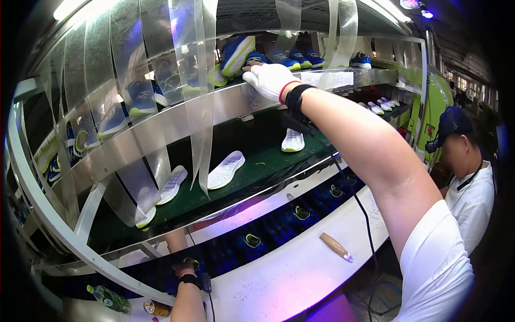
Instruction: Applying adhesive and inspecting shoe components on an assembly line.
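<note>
My right hand (269,80), in a white glove with bare fingertips, reaches up to the upper shelf. Its fingers are closed at the lower end of a blue sneaker (236,55) with a white and lime sole, which stands tilted above the shelf edge. Other blue sneakers (300,58) rest beside it. My left hand (184,267) is low at the dark lower belt, close to a dark blue shoe upper (195,264) with a lime collar; its fingers are mostly hidden. Beyond it shows a piece of bare forearm (176,240), and I cannot tell whether it is a reflection.
White soles (226,170) lie on the green middle belt (252,155). Clear plastic strips (199,107) hang in front of the shelves. On the white table (279,279) is a wooden-handled tool (336,247); a green bottle (110,298) and can (156,308) stand left. A co-worker (466,177) is at right.
</note>
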Tool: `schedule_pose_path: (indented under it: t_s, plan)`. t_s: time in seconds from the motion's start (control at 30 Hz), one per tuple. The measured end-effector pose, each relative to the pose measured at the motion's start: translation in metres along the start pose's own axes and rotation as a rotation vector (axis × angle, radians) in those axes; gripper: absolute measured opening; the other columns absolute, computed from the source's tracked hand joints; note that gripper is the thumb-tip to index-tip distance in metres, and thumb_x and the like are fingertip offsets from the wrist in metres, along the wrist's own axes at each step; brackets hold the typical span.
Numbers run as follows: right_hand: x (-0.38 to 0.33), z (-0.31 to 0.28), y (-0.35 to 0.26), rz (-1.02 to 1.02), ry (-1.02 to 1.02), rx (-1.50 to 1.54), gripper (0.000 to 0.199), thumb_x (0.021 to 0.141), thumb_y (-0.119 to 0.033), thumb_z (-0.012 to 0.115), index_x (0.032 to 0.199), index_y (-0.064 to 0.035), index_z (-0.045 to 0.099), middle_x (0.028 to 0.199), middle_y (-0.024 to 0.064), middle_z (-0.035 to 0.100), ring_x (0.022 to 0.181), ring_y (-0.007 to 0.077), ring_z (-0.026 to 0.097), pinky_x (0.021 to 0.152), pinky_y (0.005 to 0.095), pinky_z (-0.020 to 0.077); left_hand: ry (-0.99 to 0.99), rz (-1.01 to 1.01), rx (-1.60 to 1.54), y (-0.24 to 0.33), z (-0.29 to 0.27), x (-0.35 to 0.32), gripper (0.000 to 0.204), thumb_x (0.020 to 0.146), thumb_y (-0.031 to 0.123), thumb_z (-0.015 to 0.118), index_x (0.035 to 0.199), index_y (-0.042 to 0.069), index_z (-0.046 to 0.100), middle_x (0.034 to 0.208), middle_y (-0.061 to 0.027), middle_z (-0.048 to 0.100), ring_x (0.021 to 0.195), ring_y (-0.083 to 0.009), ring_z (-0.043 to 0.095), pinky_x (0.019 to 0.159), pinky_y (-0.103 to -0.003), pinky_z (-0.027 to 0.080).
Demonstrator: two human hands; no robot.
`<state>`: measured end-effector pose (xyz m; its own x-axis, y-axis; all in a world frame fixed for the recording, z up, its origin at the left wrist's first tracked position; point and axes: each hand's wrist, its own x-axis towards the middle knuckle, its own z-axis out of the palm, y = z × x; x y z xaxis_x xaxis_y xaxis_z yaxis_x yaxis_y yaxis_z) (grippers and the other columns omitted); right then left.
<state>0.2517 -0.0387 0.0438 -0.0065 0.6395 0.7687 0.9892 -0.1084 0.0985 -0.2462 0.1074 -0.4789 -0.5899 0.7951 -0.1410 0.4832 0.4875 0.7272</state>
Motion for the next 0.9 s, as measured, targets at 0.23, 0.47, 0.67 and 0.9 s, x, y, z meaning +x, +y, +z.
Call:
schedule_pose_path:
  t_s: [0.23, 0.47, 0.67, 0.9]
  plan:
    - [0.006, 0.004, -0.030, -0.201, 0.188, -0.389, 0.030, 0.104, -0.025, 0.052, 0.127, -0.0131, 0.066, 0.124, 0.0157, 0.071, 0.122, 0.0374, 0.068, 0.096, 0.0462, 0.0576, -0.265, 0.121, 0.262, -0.007, 0.010, -0.002, 0.116, 0.068, 0.053, 0.093, 0.150, -0.005, 0.035, 0.142, -0.0281, 0.063, 0.134, -0.0406, 0.062, 0.112, -0.045, 0.051]
    - [-0.065, 0.055, -0.230, -0.511, -0.145, 0.474, 0.028, 0.089, -0.036, 0.070, 0.101, -0.0120, 0.080, 0.095, 0.0184, 0.076, 0.087, 0.0383, 0.074, 0.078, 0.0466, 0.0607, -0.695, -0.162, -0.641, 0.047, -0.039, -0.090, 0.035, 0.089, 0.019, 0.084, 0.120, 0.017, 0.067, 0.111, 0.0013, 0.070, 0.104, -0.0218, 0.067, 0.090, -0.051, 0.056]
    - [-0.059, 0.090, -0.416, -0.439, -0.840, 0.506, 0.053, 0.097, -0.054, 0.062, 0.122, -0.0100, 0.078, 0.125, 0.0198, 0.074, 0.117, 0.0396, 0.070, 0.100, 0.0486, 0.0557, -1.193, -0.263, -0.831, -0.007, -0.135, -0.252, 0.049, 0.106, 0.036, 0.068, 0.145, 0.010, 0.053, 0.132, -0.0076, 0.067, 0.115, -0.0250, 0.069, 0.100, -0.049, 0.059]
    - [-0.083, 0.089, -0.330, -0.660, -0.462, 0.256, 0.023, 0.088, -0.020, 0.067, 0.101, -0.0101, 0.082, 0.093, 0.0185, 0.079, 0.087, 0.0396, 0.077, 0.079, 0.0476, 0.0620, -1.405, -0.249, -0.503, -0.067, -0.182, -0.293, 0.053, 0.096, 0.024, 0.076, 0.141, 0.001, 0.057, 0.134, -0.0160, 0.064, 0.128, -0.0295, 0.061, 0.114, -0.047, 0.048]
